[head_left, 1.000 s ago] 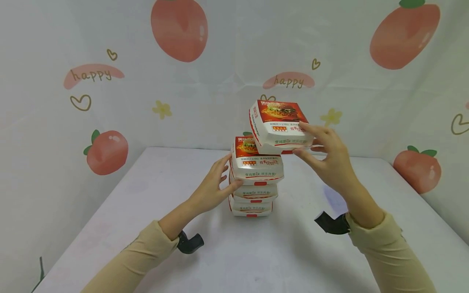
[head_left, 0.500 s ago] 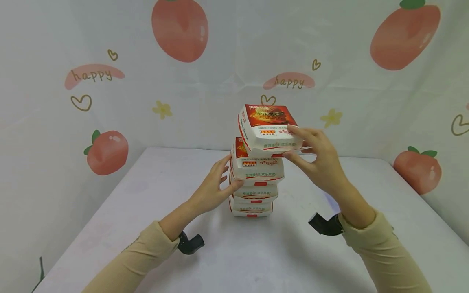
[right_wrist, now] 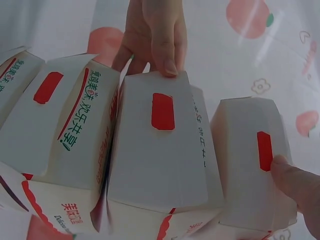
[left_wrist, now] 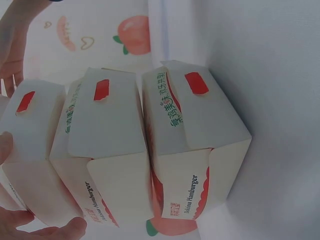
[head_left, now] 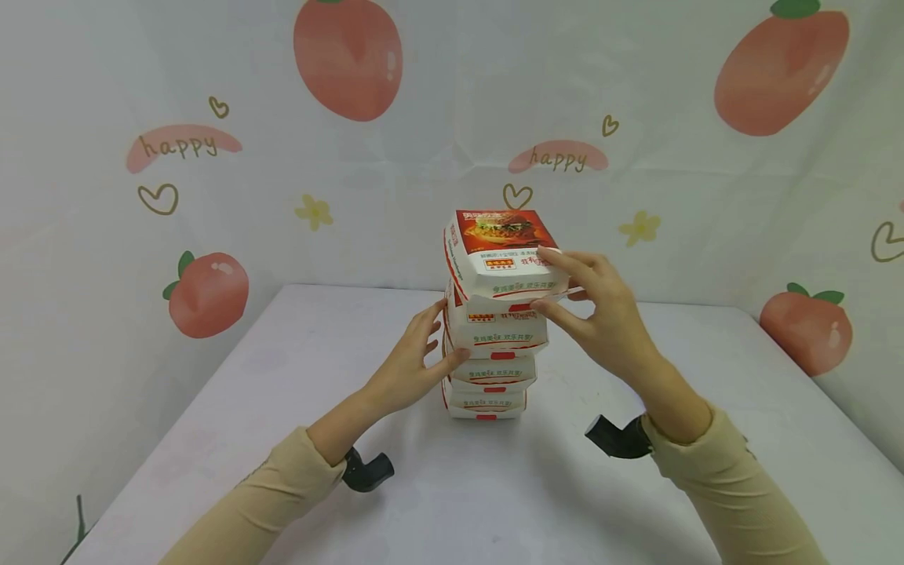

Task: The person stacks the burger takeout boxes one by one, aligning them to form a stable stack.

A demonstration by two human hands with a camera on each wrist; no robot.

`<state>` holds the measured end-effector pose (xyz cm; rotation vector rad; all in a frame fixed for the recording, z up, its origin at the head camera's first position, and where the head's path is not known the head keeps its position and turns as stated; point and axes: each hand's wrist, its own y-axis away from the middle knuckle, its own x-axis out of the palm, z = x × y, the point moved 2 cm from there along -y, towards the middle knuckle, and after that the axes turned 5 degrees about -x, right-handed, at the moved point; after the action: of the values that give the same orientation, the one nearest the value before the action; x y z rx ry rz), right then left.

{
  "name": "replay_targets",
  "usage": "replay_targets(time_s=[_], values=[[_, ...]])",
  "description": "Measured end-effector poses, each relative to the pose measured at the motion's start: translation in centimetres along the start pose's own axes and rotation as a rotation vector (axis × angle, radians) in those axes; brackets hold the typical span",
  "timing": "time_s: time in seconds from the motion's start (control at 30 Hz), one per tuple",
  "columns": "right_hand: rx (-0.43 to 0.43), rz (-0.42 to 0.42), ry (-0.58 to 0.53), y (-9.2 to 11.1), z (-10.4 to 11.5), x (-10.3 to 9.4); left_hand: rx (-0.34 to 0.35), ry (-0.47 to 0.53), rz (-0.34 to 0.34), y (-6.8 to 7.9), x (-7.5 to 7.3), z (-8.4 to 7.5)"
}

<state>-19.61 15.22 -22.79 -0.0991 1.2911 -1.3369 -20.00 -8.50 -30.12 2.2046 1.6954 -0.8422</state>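
Three white burger boxes are stacked mid-table in the head view: a bottom box point(head_left: 487, 405), a second box point(head_left: 492, 372) and a third box point(head_left: 501, 333). My left hand point(head_left: 402, 365) holds the left front corner of the third box, thumb on its front and fingers along its left side. In my right hand point(head_left: 600, 310) is a fourth burger box point(head_left: 504, 267), gripped at its right front corner with the lid picture facing up. It hangs close over the stack, and a gap to the third box shows in the right wrist view. The right thumb point(right_wrist: 290, 177) lies beside its red tab.
The white table point(head_left: 339, 329) reaches back to a printed cloth backdrop point(head_left: 438, 94) with fruit and hearts. A black wrist mount sits under each sleeve, one at the left wrist point(head_left: 367, 471) and one at the right wrist point(head_left: 617, 438).
My right hand has carried the fourth box left and slightly down, from the stack's upper right to over its top. The left hand and the three stacked boxes have stayed put.
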Motion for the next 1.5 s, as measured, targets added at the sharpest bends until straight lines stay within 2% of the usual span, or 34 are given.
replay_targets(time_s=[0.57, 1.5], values=[[0.010, 0.042, 0.010, 0.1, 0.5, 0.3, 0.009, -0.002, -0.001, 0.0, 0.0, 0.0], [0.056, 0.026, 0.051, 0.0, 1.4, 0.4, 0.014, -0.010, 0.002, 0.0, -0.1, -0.1]])
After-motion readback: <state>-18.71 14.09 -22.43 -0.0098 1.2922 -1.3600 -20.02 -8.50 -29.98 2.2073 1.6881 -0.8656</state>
